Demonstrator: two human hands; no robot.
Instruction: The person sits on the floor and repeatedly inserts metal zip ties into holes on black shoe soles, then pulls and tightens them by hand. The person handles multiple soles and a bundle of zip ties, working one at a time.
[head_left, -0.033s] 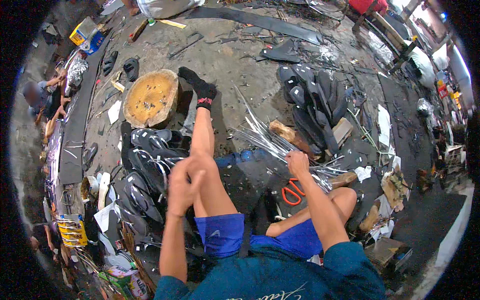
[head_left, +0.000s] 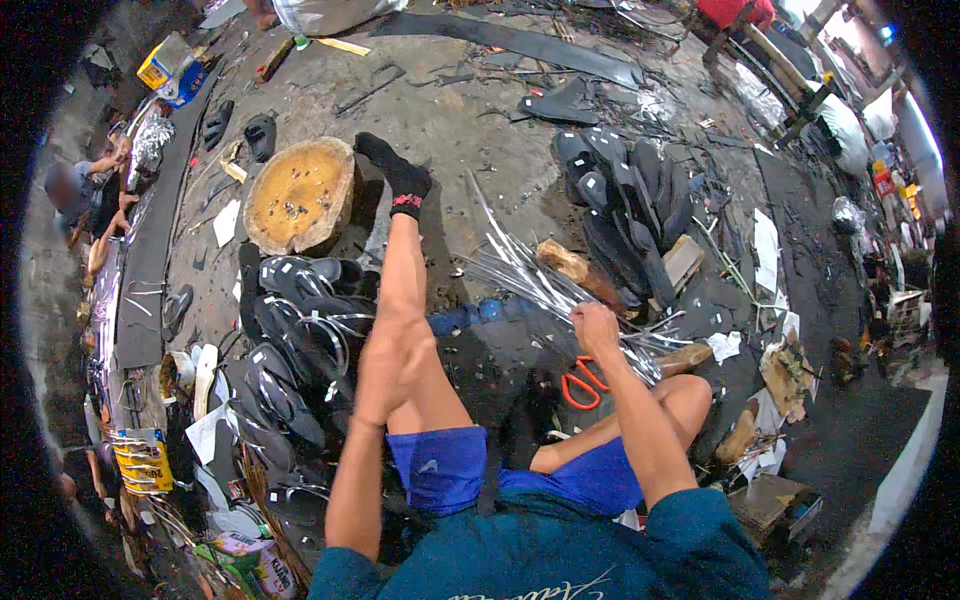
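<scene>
Bench position: seated on the ground among footwear parts; right hand [head_left: 597,330] at the loose fan of long, thin, shiny silver strips [head_left: 530,286], fingers curled against them; whether any strip is pinched, I cannot tell; the fan lies on the ground ahead of the bent right leg, beside a rough brown block of wood [head_left: 566,262].

Left hand [head_left: 392,368]: smeared by motion blur, in front of the left knee; grasping or released, cannot tell; no held item can be made out.

Nearby: scissors with orange loop handles [head_left: 583,384], just left of the right forearm, untouched; black flat sandals with silver-edged straps [head_left: 300,312], heaped left of the outstretched leg; a second stack of black sandals with small white labels [head_left: 628,195], farther off to the right.

Step in hand, my judgement: sorting or drawing out strips at the fan; the next move would call for a firm pinch on one strip and a clean pull lengthwise; risk: strips overlap, so neighbours could drag along.
</scene>
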